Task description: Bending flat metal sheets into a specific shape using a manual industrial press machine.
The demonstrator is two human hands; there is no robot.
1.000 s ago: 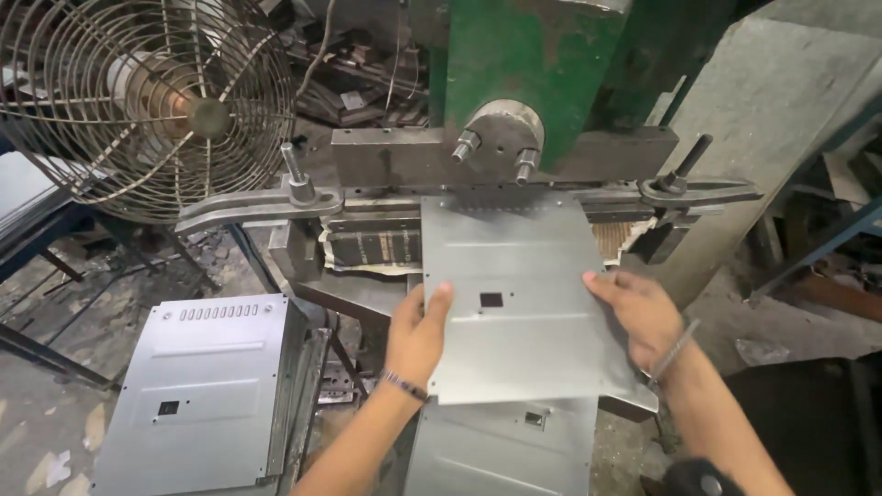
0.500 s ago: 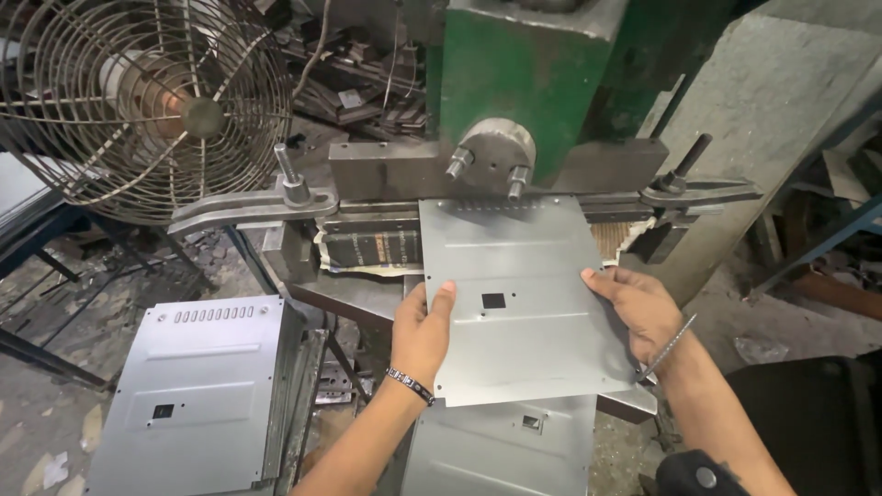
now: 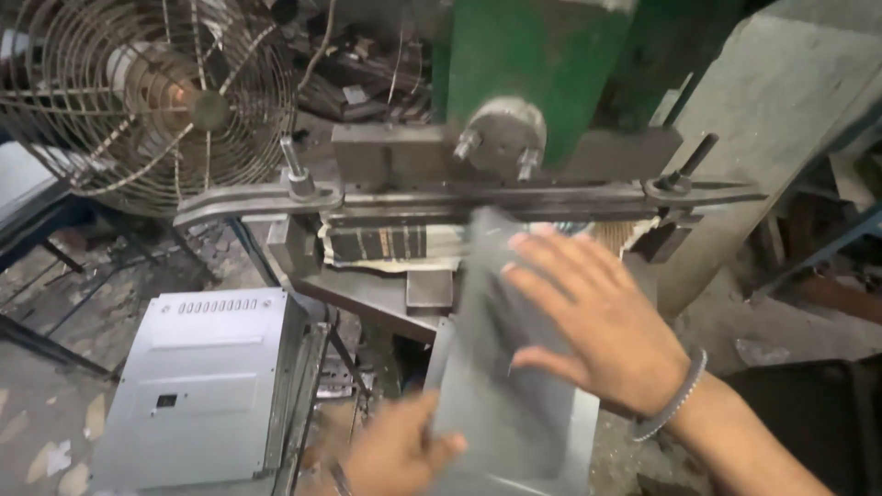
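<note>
Cluttered workshop, green press [image 3: 533, 64] at top centre. Right hand [image 3: 597, 321] lies spread flat on a blurred grey metal sheet [image 3: 501, 386], lower centre; left hand [image 3: 400, 455] grips its lower edge.

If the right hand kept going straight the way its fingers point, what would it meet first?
The right hand lies flat on the grey metal sheet, fingers pointing up and left. Going on, it would probably meet the dark steel bar of the green press first, though motion blur makes depth uncertain.
</note>
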